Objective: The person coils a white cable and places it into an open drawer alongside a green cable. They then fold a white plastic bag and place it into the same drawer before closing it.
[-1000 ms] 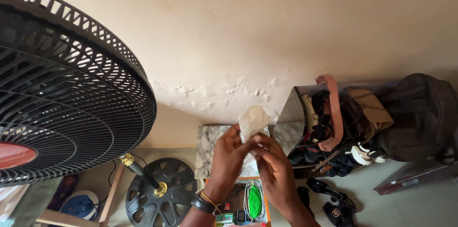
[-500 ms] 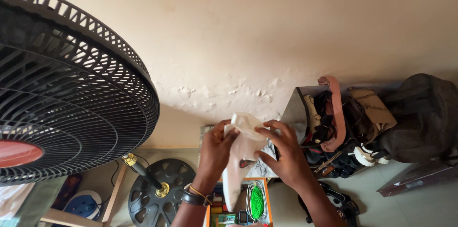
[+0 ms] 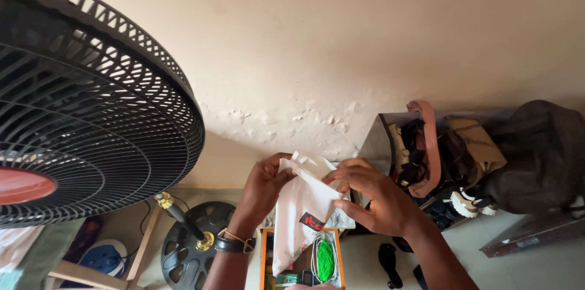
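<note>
Both hands are up in the middle of the view, working the same thing: a white, thin plastic bag with a small red-and-black mark (image 3: 306, 205) near its lower edge. The left hand (image 3: 263, 181) has its fingers curled over the bag's top left corner, pinching it. The right hand (image 3: 372, 195) is closed on the top right part, thumb underneath and fingers bent over the folded edge. So neither hand is open, both have a grip on the bag, and it hangs down between them, spread out and a bit crumpled. There's a dark wristband with a thin yellow band (image 3: 230, 242) on the left wrist.

Below the bag, down near the bottom edge, sits an orange-rimmed box (image 3: 264, 259) with a coil of bright green cord (image 3: 326, 259) inside it and some small items I can't make out.

Big black plastic fan grille with a red centre (image 3: 85, 113) fills the left side, its black round base (image 3: 183, 253) lower down. Off to the right there's a dark open shelf stuffed with shoes and sandals (image 3: 426, 156), and a dark grey bag (image 3: 536, 156) right beside that. Far behind everything is a cream wall with peeling paint (image 3: 341, 40).
</note>
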